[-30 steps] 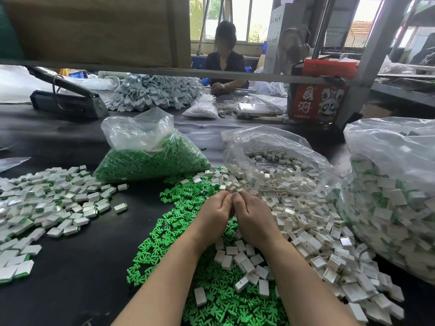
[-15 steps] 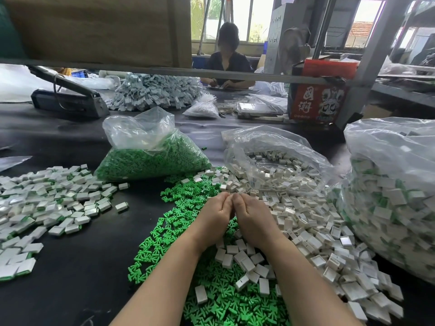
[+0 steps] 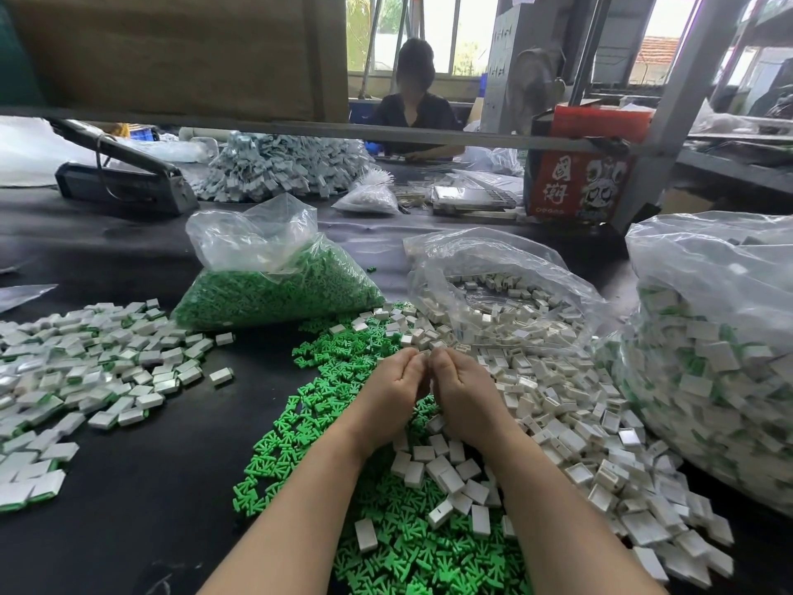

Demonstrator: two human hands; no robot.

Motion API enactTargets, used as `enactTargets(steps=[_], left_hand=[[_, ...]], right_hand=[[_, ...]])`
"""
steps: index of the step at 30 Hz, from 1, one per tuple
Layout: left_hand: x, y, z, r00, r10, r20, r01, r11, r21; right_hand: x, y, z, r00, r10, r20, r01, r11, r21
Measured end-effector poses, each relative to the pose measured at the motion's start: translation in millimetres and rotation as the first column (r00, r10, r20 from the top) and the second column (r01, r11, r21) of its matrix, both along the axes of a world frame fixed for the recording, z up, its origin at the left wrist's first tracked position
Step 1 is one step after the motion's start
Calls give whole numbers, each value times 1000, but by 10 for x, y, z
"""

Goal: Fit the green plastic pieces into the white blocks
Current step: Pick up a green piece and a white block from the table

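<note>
My left hand (image 3: 394, 388) and my right hand (image 3: 463, 392) meet fingertip to fingertip above the table's middle, fingers curled inward. Between the tips a small white block (image 3: 425, 353) shows; both hands pinch it, and anything else in the grip is hidden. Loose green plastic pieces (image 3: 317, 405) lie spread under and left of my forearms. Loose white blocks (image 3: 549, 397) are heaped under and right of my right hand. A clear bag of green pieces (image 3: 274, 294) lies behind, and an open bag of white blocks (image 3: 506, 294) sits to its right.
White blocks with green edges (image 3: 86, 362) are scattered on the black table (image 3: 128, 508) at the left. A large full bag of such blocks (image 3: 721, 380) fills the right side. Farther back are a grey sealing tool (image 3: 120, 182), a red box (image 3: 579, 182) and a seated person.
My hands stay pressed together at the same spot over the piles; only the fingertips shift slightly.
</note>
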State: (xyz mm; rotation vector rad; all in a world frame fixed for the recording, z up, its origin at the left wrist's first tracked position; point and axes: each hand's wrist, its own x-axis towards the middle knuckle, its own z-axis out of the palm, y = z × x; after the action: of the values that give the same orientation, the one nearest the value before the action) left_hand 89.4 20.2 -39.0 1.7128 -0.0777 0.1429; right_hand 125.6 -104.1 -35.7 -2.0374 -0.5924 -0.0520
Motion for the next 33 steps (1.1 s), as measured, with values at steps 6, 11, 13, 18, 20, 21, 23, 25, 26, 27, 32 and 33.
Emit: enactTargets(steps=[6, 11, 13, 18, 20, 21, 23, 25, 26, 27, 32, 33], left_hand=[[-8, 19, 15, 999, -54, -7, 53, 985, -163], [-9, 4, 55, 996, -85, -5, 81, 962, -260], [-13, -9, 66, 997, -81, -7, 76, 962, -264], [-32, -30, 87, 998, -57, 2, 56, 982, -180], [-39, -26, 89, 999, -53, 8, 54, 987, -151], [-39, -22, 85, 999, -47, 8, 48, 988, -145], [-30, -12, 64, 1000, -21, 6, 21, 991, -134], [-26, -4, 49, 1000, 0, 14, 1, 994, -112], [-26, 0, 47, 1000, 4, 18, -3, 995, -96], [-26, 3, 49, 1000, 6, 21, -5, 997, -79], [-31, -1, 58, 1000, 13, -1, -13, 998, -60], [-30, -11, 60, 1000, 9, -7, -9, 997, -76]], right_hand=[[29, 29, 6, 987, 74, -141, -32, 961, 276], [25, 56, -8, 979, 99, -177, -22, 919, 394], [15, 70, 6, 982, 76, -176, 0, 919, 395], [26, 59, 3, 993, 12, -114, 29, 935, 353], [31, 47, 4, 994, 13, -109, 25, 940, 339], [38, 44, 4, 995, 10, -102, 24, 944, 329], [47, 39, 0, 995, 6, -95, 24, 950, 311], [45, 42, 7, 996, 13, -92, 16, 950, 311], [39, 45, 14, 995, 19, -95, 12, 948, 319], [33, 45, 20, 994, 21, -103, 14, 944, 329], [52, -10, 59, 979, -96, -182, 167, 888, 429], [49, -7, 65, 979, -95, -179, 164, 890, 425]])
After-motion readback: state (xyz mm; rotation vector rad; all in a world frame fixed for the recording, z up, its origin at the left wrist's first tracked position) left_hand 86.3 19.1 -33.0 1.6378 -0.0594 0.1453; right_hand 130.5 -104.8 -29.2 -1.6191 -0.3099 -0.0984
